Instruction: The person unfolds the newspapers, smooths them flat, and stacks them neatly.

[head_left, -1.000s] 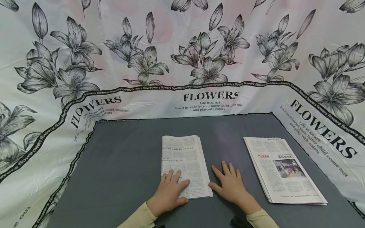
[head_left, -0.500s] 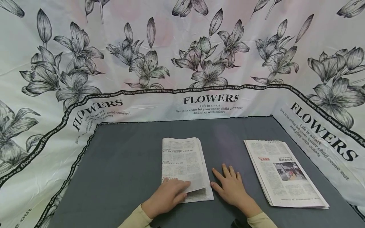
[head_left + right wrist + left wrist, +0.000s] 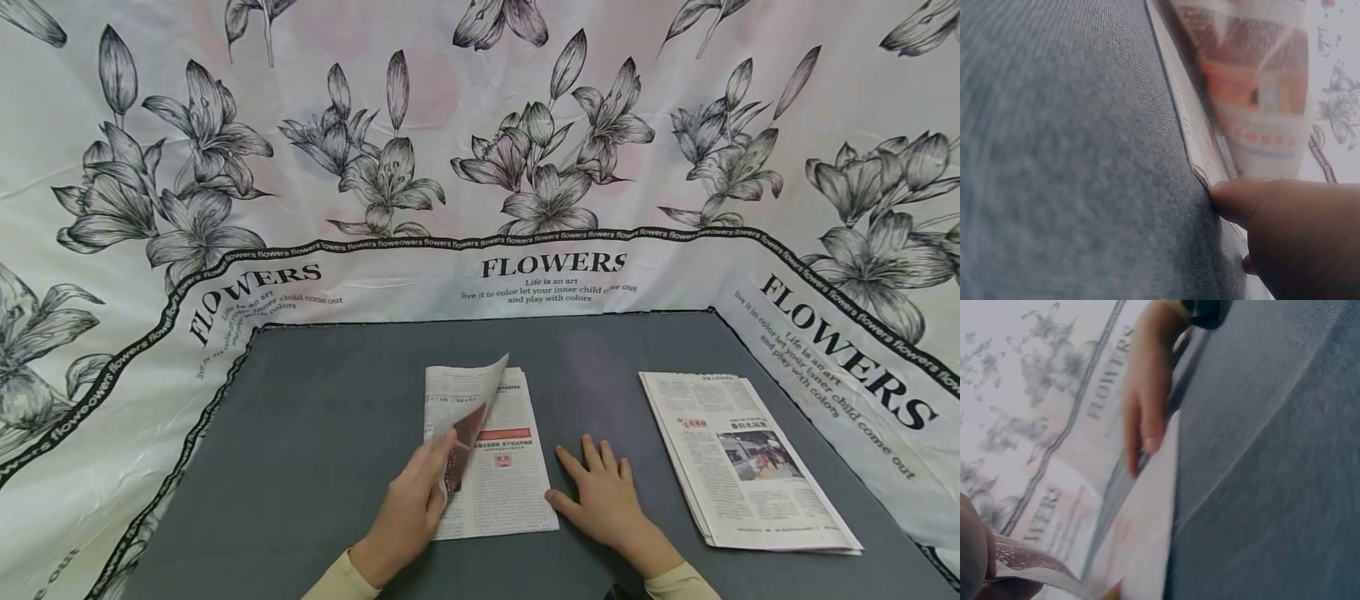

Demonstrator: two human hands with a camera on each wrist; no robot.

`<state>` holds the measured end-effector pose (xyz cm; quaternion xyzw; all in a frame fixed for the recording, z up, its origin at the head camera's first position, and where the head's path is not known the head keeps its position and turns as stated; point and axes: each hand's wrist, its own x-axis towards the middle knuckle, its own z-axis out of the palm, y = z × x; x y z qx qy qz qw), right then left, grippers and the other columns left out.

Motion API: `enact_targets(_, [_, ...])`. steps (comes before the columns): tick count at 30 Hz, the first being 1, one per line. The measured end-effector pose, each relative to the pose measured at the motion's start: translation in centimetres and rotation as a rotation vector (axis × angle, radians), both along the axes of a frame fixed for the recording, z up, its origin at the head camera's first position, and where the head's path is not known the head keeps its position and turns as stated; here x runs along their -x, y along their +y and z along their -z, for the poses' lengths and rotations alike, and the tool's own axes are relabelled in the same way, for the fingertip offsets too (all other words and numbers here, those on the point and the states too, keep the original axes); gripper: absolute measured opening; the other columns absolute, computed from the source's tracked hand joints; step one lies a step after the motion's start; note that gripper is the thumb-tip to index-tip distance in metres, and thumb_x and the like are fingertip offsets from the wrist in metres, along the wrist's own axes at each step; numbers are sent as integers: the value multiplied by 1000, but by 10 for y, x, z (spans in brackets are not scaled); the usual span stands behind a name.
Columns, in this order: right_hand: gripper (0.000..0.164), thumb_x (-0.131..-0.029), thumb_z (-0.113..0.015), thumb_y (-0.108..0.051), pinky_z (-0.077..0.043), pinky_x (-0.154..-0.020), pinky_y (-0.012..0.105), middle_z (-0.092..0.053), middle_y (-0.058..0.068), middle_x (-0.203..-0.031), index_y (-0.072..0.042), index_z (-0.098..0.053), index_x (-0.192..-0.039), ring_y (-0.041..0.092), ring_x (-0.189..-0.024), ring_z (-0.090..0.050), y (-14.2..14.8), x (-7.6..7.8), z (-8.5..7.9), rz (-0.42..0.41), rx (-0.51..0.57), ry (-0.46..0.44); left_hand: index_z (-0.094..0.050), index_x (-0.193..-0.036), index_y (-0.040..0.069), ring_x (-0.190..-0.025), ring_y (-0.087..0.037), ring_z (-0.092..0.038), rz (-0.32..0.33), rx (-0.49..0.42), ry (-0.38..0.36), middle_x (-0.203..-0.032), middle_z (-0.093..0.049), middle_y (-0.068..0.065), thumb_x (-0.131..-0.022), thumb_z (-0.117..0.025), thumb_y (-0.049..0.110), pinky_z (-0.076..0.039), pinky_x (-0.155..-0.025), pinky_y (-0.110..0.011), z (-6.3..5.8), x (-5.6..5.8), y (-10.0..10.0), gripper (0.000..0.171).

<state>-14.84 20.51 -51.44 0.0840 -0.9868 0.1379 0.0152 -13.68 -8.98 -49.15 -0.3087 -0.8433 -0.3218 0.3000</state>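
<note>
A folded newspaper (image 3: 513, 492) lies on the dark grey table in front of me. My left hand (image 3: 401, 517) pinches its top page (image 3: 467, 429) between thumb and fingers. That page is raised and bent over to the left, showing a dark reddish picture on its underside and a printed sheet with a red bar below. In the left wrist view the pinched paper edge (image 3: 1035, 573) shows at lower left. My right hand (image 3: 600, 500) rests spread on the table, thumb tip at the newspaper's right edge. The right wrist view shows the thumb (image 3: 1241, 200) against that edge.
A second folded newspaper (image 3: 750, 475) with a colour photo lies to the right of my right hand. White flower-printed cloth (image 3: 555, 283) lettered "FLOWERS" rises behind and on both sides of the grey table (image 3: 322, 417).
My left hand, first flat on the newspaper, has lifted the top page's right side and turned it up toward the left. My right hand has stayed in about the same place.
</note>
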Motion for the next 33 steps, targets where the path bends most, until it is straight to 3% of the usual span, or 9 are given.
enact_targets(3, [71,-85,-64,-57,-20,-103,77,-34,28,-152,-17,-52,-142,56,-140,-25,-1,0,0,-2,3,-4,-49,-143,6,-78,-10,-50,-61,-86,19,-137,-49,-25,-69,-58,-24,-35,-57,-10,-4,-4,-15,80])
enact_targets(6, [71,-85,-65,-56,-20,-103,77,-35,28,-152,-17,-52,-142,56,-140,-25,0,-1,0,-4,2,-5,-49,-143,8,-82,-14,-51,-161,-149,-18,-148,-34,-30,-66,-61,-25,-36,-54,-11,-7,-11,-33,85])
enact_targets(8, [71,-85,-65,-56,-20,-103,77,-35,29,-151,-17,-52,-142,56,-140,-25,0,-1,-1,-5,3,-5,-46,-145,7,-97,-27,-57,-246,-176,-42,-154,-24,-31,-64,-65,-24,-45,-59,-21,-7,-17,-45,89])
enact_targets(10, [71,-85,-65,-56,-20,-103,77,-35,29,-151,-16,-52,-142,56,-139,-26,0,-2,-3,-5,2,-8,-42,-148,8,-116,-40,-52,-330,-201,-79,-158,-13,-29,-63,-70,-20,-51,-71,-38,-4,-22,-56,94])
enact_targets(14, [71,-85,-64,-56,-21,-103,77,-36,29,-151,-16,-51,-142,57,-139,-26,0,-2,-4,-3,-10,-7,-36,-152,13,-141,-58,-13,-468,-216,-180,-162,1,-25,-66,-78,-4,-34,-91,-73,2,-30,-76,97])
enact_targets(22, [72,-85,-64,-57,-20,-103,77,-34,29,-152,-17,-51,-143,57,-139,-25,0,-1,-1,-12,-2,2,-30,-154,14,-140,-61,-10,-699,-112,-403,-159,1,-31,-68,-84,18,-18,-98,-80,8,-36,-106,102])
enact_targets(26, [72,-85,-64,-58,-19,-103,77,-34,29,-151,-16,-51,-142,57,-139,-24,0,0,0,-17,4,6,-39,-148,9,-137,-63,-17,-719,66,-522,-153,-17,-37,-73,-81,23,-18,-98,-79,8,-34,-113,87])
enact_targets(29, [72,-84,-65,-57,-19,-103,77,-35,29,-151,-16,-52,-142,57,-139,-25,0,0,0,-11,9,17,-48,-143,9,-133,-63,-25,-638,239,-619,-148,-29,-37,-82,-74,38,-23,-97,-78,8,-28,-110,72])
enact_targets(33, [72,-85,-64,-58,-19,-103,77,-35,28,-151,-17,-51,-142,56,-139,-25,0,0,0,-10,3,7,-49,-144,13,-133,-63,-24,-546,368,-750,-150,-29,-35,-87,-64,55,-24,-97,-78,11,-23,-103,73])
